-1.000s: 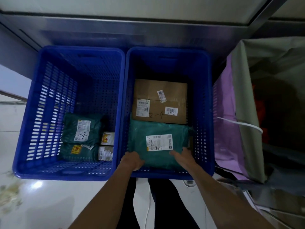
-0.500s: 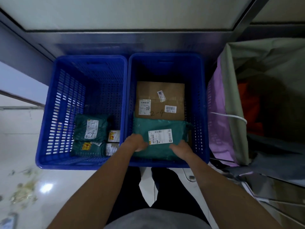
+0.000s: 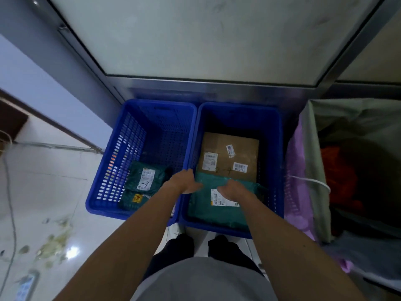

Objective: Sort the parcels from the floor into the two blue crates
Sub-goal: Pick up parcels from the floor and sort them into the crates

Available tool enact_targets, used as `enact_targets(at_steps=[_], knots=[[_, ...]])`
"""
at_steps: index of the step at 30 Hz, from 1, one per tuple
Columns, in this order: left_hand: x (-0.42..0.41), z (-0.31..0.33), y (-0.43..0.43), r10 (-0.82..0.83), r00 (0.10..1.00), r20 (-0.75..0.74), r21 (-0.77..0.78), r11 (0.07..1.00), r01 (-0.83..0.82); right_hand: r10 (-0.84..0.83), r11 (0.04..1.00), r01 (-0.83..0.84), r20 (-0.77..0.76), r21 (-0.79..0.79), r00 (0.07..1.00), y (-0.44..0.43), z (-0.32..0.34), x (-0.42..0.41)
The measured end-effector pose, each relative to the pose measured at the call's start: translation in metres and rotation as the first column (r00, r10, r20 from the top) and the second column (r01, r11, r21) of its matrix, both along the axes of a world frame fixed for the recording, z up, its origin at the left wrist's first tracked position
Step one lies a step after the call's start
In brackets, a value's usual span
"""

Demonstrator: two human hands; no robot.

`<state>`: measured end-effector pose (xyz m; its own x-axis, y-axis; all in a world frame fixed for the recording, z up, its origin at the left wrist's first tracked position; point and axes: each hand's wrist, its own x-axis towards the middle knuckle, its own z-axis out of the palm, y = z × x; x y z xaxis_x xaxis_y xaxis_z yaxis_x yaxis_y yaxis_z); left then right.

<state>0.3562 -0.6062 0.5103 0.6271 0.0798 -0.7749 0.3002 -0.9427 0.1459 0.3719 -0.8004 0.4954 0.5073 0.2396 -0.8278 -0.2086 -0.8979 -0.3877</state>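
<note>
Two blue crates stand side by side on the floor. The left crate (image 3: 108, 170) holds a green parcel marked "4" (image 3: 145, 177) and another green parcel with a yellow label (image 3: 132, 202). In the right crate (image 3: 280, 170) a brown cardboard box (image 3: 230, 153) lies at the back, and a large green parcel (image 3: 204, 211) with a white label lies flat at the front. My left hand (image 3: 184, 181) hovers by the rim between the crates. My right hand (image 3: 232, 190) hangs over the large green parcel's label. Both hands have loosely curled fingers and hold nothing.
A big open sack (image 3: 303, 170) with a purple and grey-green lining and a white cord stands right of the crates. A metal-framed glass panel (image 3: 206, 40) rises behind them. Debris (image 3: 54, 246) and a cable (image 3: 10, 203) lie on the glossy floor at the left.
Both hands have let go of the large green parcel's near edge and lifted up and away; it stays in the right crate. The view has pulled back and risen.
</note>
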Motion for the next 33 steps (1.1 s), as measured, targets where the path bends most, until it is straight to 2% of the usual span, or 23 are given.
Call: enact_targets(at_steps=[9,12,17,27,33], knots=[[-0.03,0.032,0.083,0.161,0.981,0.106,-0.011,0.987,-0.16,0.322,0.94,-0.315,0.035,-0.129,0.946,0.068,0.033,-0.009],[-0.05,0.038,0.119,0.18,0.971,0.155,-0.01,0.984,-0.18,0.376,0.917,-0.366,0.037,-0.162,0.926,0.097,0.044,-0.019],[-0.097,0.045,0.19,0.237,0.939,0.248,-0.05,0.971,-0.232,0.498,0.859,-0.466,0.131,-0.212,0.857,0.168,0.062,-0.058],[-0.203,0.061,0.348,0.409,0.859,0.308,-0.153,0.913,-0.379,0.467,0.884,-0.431,0.335,-0.18,0.818,0.324,0.066,-0.155],[-0.252,0.063,0.411,0.515,0.797,0.315,-0.222,0.856,-0.466,0.478,0.878,-0.432,0.353,-0.205,0.804,0.4,0.068,-0.189]])
